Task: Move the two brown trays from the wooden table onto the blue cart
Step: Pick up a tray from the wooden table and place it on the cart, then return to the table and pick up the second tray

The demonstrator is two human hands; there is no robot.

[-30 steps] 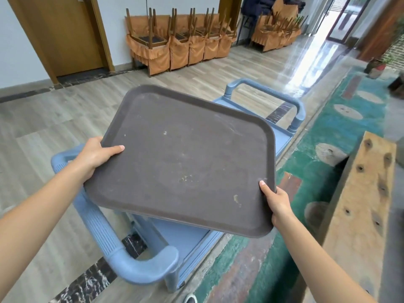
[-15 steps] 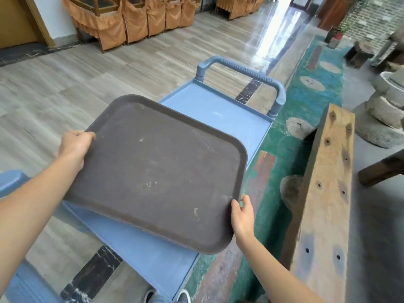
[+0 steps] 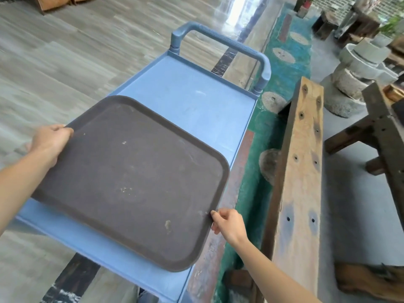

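Note:
A brown tray (image 3: 131,180), flat and scuffed, lies low over the near half of the blue cart (image 3: 192,101). I cannot tell whether it rests on the cart top or hovers just above it. My left hand (image 3: 51,142) grips its far left corner. My right hand (image 3: 228,225) pinches its near right edge. The cart's far half is bare blue, with a curved handle (image 3: 220,43) at the far end. Only one brown tray is in view.
A long wooden plank (image 3: 298,171) runs along the right of the cart. A green patterned floor strip (image 3: 286,53) lies between them. Stone millstones (image 3: 360,68) and dark wooden beams (image 3: 376,132) stand at the far right. Grey wood flooring spreads on the left.
The tray has come down from a raised, tilted hold to lie flat and low over the cart top. My view has tipped downward and nearer the cart.

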